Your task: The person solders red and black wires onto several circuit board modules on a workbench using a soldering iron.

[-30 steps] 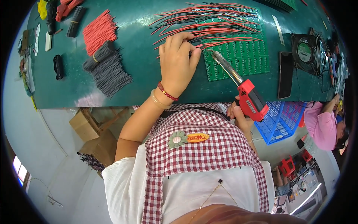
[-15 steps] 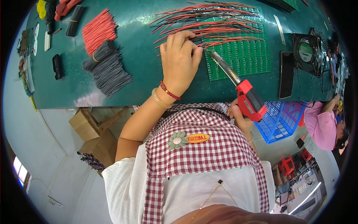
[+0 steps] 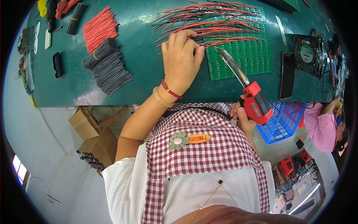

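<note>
My left hand [image 3: 181,63] rests over the near-left corner of a green circuit-board panel [image 3: 242,69], thumb and forefinger pinched on a thin wire. The wire's own end is mostly hidden by the fingers. Red and black wires [image 3: 223,23] lie in rows across the panel's far part, sticking out to its left. At the table's near edge, my right hand [image 3: 242,116] is wrapped round the grip of a red-and-black soldering gun [image 3: 258,103]. Its metal barrel slants up and left, with the tip just right of my left fingertips, over the panel.
Bundles of red wires [image 3: 100,29] and black wires [image 3: 110,71] lie on the left. At the right are a phone [image 3: 286,74], a fan [image 3: 307,54] and a metal strip [image 3: 280,30]. A blue crate [image 3: 278,127] stands below the edge; a person in pink [image 3: 320,127] sits beyond.
The soldering gun and my right hand have shifted slightly right, and the tip has drawn a little away from my left fingertips. My left hand keeps its pinch.
</note>
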A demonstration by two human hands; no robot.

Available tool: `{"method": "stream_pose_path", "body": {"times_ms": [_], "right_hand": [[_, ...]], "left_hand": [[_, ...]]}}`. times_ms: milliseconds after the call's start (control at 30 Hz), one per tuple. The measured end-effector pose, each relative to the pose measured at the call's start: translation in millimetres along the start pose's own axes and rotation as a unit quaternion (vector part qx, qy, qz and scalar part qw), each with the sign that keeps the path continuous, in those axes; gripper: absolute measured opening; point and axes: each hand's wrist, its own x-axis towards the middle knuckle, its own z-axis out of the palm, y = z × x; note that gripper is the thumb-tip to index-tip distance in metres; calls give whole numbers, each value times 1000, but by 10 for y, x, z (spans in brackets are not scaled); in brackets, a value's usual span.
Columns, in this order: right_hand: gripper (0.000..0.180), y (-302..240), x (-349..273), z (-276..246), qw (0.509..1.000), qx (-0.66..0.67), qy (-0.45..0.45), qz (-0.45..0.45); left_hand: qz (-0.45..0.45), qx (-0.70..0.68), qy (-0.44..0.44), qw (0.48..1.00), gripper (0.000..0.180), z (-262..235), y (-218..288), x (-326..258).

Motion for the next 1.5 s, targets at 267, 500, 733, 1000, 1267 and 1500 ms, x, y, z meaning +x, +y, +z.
{"method": "stream_pose_path", "body": {"times_ms": [267, 500, 733, 1000, 1267, 1500], "right_hand": [[40, -12, 11, -21, 1000, 9, -8, -12], [40, -31, -5, -40, 1000, 4, 13, -20], [41, -19, 10, -88, 999, 16, 27, -15], [39, 48, -10, -108, 1000, -2, 1, 5], [26, 102, 2, -127, 1000, 12, -20, 9], [6, 91, 20, -145, 999, -4, -36, 22]], "left_hand": [[7, 8, -10, 1000, 11, -35, 20, 13], [8, 11, 6, 1000, 7, -178, 59, 66], [-36, -95, -37, 994, 5, -285, 184, 195], [5, -5, -59, 998, 10, -45, 164, 132], [-20, 20, -113, 993, 11, -54, 168, 184], [-8, 15, -125, 992, 11, -70, 159, 217]]}}
